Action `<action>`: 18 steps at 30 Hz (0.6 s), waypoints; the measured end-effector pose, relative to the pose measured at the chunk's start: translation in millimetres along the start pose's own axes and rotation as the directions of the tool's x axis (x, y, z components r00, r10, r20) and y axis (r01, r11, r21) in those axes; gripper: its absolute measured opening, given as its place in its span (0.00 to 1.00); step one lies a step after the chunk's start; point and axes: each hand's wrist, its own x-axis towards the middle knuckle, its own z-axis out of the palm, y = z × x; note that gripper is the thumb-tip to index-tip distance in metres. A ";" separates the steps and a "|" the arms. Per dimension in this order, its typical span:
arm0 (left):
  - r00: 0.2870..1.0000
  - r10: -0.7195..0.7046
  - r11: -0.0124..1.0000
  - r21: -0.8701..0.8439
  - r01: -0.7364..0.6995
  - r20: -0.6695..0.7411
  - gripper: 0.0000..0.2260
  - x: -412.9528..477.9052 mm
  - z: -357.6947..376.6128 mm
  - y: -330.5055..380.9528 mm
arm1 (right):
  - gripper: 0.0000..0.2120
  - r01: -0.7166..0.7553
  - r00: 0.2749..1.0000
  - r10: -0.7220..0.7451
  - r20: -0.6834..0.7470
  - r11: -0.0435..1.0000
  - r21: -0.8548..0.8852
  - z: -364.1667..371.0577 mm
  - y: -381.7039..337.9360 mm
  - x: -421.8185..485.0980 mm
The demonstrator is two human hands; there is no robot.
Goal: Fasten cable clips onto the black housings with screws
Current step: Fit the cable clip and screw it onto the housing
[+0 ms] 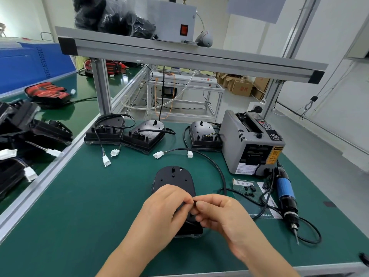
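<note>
Housing (172, 176) lies flat on the green table (89, 206). Above its near end our left hand (165, 204) and right hand (217, 212) meet, both pinching one small black clip (194, 202) between thumb and fingers. Spare clips (249, 189) lie on a sheet (239, 182) beside the screwdriver (286, 196).
</note>
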 end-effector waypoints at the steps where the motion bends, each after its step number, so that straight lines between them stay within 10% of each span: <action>1: 0.999 0.045 0.999 0.016 -0.045 0.009 0.05 0.5 -1.4 1.0 | 0.06 -0.021 1.000 0.021 0.004 1.000 -0.012 -1.1 -1.7 -0.1; 18: 0.992 0.108 0.993 -0.058 -0.104 0.068 0.07 -2.9 -3.5 -5.6 | 0.04 -0.169 0.984 0.139 0.109 0.922 0.349 2.6 6.1 -8.1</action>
